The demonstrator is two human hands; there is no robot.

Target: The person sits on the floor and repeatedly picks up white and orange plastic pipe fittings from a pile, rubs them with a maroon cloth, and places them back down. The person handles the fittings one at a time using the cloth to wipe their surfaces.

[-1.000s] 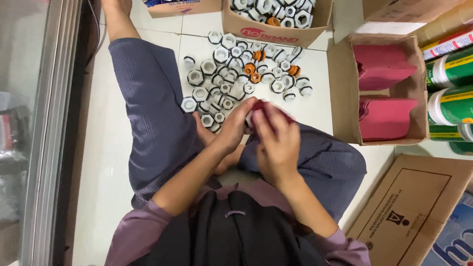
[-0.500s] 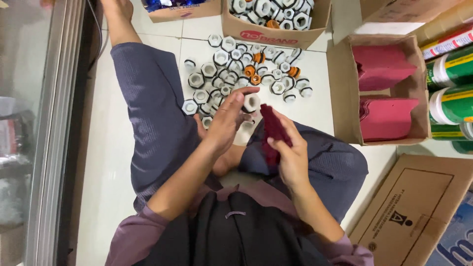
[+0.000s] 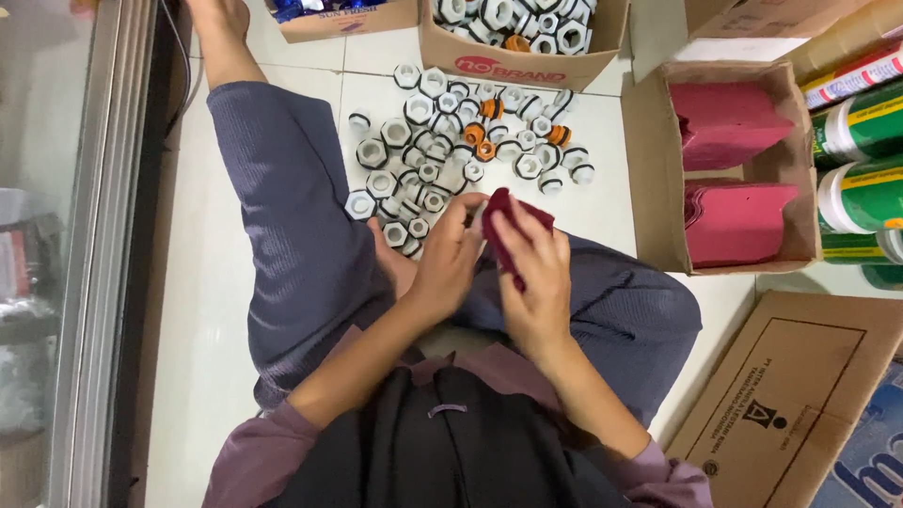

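Observation:
I sit on the floor with my legs folded, and both hands meet above my lap. My right hand (image 3: 538, 282) grips a small maroon pouch (image 3: 508, 224) from below. The fingers of my left hand (image 3: 447, 259) pinch the pouch's left edge. Whether a fitting is inside the pouch is hidden. Just beyond my hands, a pile of white hexagonal plastic fittings (image 3: 428, 160) lies on the white tiles, with a few orange ones (image 3: 482, 141) among them.
A cardboard box of more fittings (image 3: 517, 61) stands at the top. An open box of maroon pouches (image 3: 649, 169) is to the right, with green cans (image 3: 861, 122) beyond it. A flat cardboard carton (image 3: 790, 395) lies at the lower right. A metal door frame (image 3: 99, 235) runs along the left.
Half a second ago my left hand held a white fitting beside the pouch. Now both hands are closed together on the pouch and the fitting is no longer seen.

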